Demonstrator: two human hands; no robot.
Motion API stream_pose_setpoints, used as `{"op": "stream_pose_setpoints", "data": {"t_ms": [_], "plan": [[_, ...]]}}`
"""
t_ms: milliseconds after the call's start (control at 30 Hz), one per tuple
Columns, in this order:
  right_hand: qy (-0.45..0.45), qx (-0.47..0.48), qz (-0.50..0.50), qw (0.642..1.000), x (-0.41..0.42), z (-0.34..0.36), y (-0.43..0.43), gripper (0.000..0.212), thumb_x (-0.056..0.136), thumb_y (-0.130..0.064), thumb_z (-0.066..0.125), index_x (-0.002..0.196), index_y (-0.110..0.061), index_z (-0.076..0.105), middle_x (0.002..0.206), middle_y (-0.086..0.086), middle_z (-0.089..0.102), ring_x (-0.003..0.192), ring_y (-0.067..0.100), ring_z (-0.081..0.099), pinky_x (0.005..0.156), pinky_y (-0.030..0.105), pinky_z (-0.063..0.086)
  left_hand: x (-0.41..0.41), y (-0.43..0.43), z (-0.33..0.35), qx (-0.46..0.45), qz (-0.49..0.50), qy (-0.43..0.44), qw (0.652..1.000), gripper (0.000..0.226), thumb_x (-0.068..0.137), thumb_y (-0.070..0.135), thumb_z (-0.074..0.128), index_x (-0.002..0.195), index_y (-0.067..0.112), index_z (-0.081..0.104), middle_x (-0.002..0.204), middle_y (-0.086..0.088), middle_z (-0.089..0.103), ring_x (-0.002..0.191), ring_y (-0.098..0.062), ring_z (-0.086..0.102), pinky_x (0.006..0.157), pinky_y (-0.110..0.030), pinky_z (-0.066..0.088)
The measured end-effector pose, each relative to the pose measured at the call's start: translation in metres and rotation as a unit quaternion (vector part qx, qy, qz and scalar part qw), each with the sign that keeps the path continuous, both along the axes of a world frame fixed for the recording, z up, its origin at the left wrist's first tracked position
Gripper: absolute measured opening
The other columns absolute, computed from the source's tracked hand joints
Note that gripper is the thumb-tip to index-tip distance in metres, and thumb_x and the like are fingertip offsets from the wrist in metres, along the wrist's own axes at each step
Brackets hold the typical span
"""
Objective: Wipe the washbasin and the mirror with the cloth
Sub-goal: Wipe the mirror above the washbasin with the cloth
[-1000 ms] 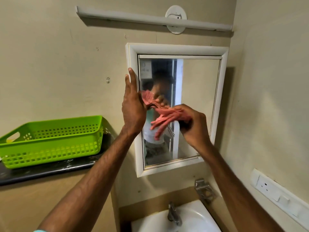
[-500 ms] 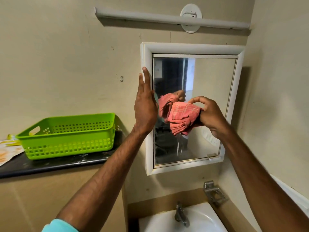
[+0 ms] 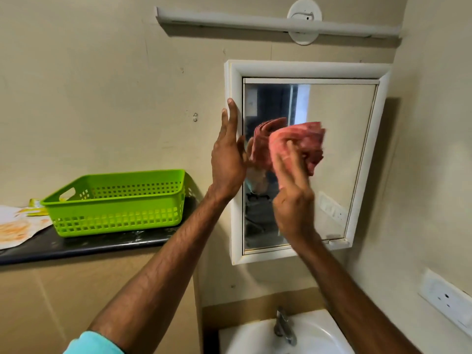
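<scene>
Head view: a rectangular mirror in a white frame [image 3: 342, 149] hangs on a beige wall. The left hand [image 3: 228, 154] stands upright at the mirror's left edge. Its grip is spread: the fingers are straight and point up along the left strip of the frame, and it holds nothing. A turquoise sleeve [image 3: 94, 343] shows at the bottom of that arm.

The right hand [image 3: 293, 200] is raised in front of the lower middle of the mirror and is blurred. Its grip is closed on a bunched pink-red checked cloth [image 3: 298, 146], with the fingers [image 3: 283, 167] reaching up into the bunch. The blur hides the fingertips and the thumb. The cloth is in front of the middle of the glass, just right of the left hand. Whether it touches the glass cannot be told. Its reflection appears in the glass between the two hands.

Below the mirror sits a white ceramic washbasin [image 3: 319, 335] with a grey metal tap [image 3: 283, 325] at its back edge. Left of the mirror, a black stone tabletop [image 3: 102, 244] carries a bright green perforated plastic basket [image 3: 115, 203], and farther left lies a sheet of paper with orange print [image 3: 15, 228]. Above the mirror a long white tube light [image 3: 278, 24] runs along the wall. Down to the right of the mirror, a white socket plate [image 3: 447, 297] is fixed to the side wall.
</scene>
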State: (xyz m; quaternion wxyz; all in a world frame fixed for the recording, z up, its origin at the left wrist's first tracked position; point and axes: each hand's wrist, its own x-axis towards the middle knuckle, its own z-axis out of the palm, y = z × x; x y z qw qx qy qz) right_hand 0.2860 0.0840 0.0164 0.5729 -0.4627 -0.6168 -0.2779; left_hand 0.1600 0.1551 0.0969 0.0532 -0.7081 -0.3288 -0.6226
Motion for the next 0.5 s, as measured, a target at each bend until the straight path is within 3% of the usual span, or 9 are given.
{"op": "stream_pose_setpoints", "data": {"t_ms": [100,200,267,333,367,433,500], "plan": [[-0.061,-0.121,0.06,0.989,-0.017,-0.033,0.024,0.066,0.087,0.014,0.044,0.152,-0.001,0.046,0.17,0.008,0.026,0.147,0.035,0.044,0.109,0.047,0.052,0.0,0.002,-0.001,-0.004,0.004,-0.008,1.0,0.078,0.101,0.015,0.052,0.161,0.026,0.003,0.166,0.003,0.02,0.147,-0.018,0.033,0.094,-0.011,0.031],[-0.078,-0.145,0.094,0.982,-0.024,-0.043,0.024,0.064,0.093,-0.007,0.046,0.156,-0.001,0.038,0.173,0.006,0.017,0.151,0.028,0.038,0.119,0.039,0.042,-0.002,0.004,-0.003,-0.007,0.005,-0.008,1.0,0.077,0.103,0.016,0.051,0.161,0.029,0.003,0.166,0.004,0.019,0.142,-0.018,0.042,0.093,-0.011,0.031],[-0.057,-0.119,0.116,0.984,-0.021,-0.039,0.022,0.059,0.103,-0.016,0.042,0.16,-0.007,0.032,0.168,0.009,0.032,0.148,0.026,0.044,0.118,0.038,0.043,-0.001,0.004,-0.003,-0.008,0.014,-0.012,1.0,0.078,0.103,0.015,0.051,0.161,0.028,0.002,0.166,0.004,0.018,0.142,-0.018,0.041,0.091,-0.005,0.028],[-0.032,-0.05,0.082,0.995,-0.009,-0.036,0.032,0.049,0.107,-0.014,0.05,0.155,-0.004,0.043,0.154,0.013,0.053,0.133,0.029,0.06,0.106,0.043,0.054,0.001,0.005,-0.004,-0.008,0.005,-0.014,1.0,0.078,0.102,0.011,0.052,0.161,0.026,0.003,0.167,0.004,0.016,0.146,-0.02,0.036,0.089,0.008,0.02],[-0.031,-0.02,0.057,0.998,-0.004,-0.034,0.039,0.045,0.107,-0.014,0.052,0.15,-0.002,0.048,0.15,0.014,0.056,0.133,0.03,0.06,0.104,0.045,0.055,0.002,0.005,-0.005,-0.004,0.002,-0.015,1.0,0.08,0.101,0.01,0.053,0.161,0.026,0.003,0.167,0.005,0.015,0.148,-0.022,0.033,0.086,0.014,0.018],[-0.041,0.003,0.037,0.998,0.001,-0.03,0.055,0.043,0.111,-0.024,0.044,0.149,-0.004,0.051,0.158,0.016,0.046,0.146,0.034,0.045,0.114,0.051,0.045,0.005,0.005,-0.008,0.007,0.009,-0.016,1.0,0.081,0.1,0.009,0.054,0.161,0.026,0.003,0.167,0.006,0.014,0.151,-0.021,0.027,0.084,0.018,0.016],[-0.021,-0.027,0.056,0.998,-0.001,-0.026,0.064,0.046,0.111,-0.026,0.044,0.156,-0.019,0.039,0.17,0.009,0.025,0.158,0.034,0.018,0.124,0.064,0.022,0.007,0.002,-0.011,0.011,0.014,-0.022,1.0,0.078,0.101,0.009,0.051,0.161,0.023,0.004,0.167,0.005,0.014,0.151,-0.009,0.017,0.083,0.018,0.018]]}}
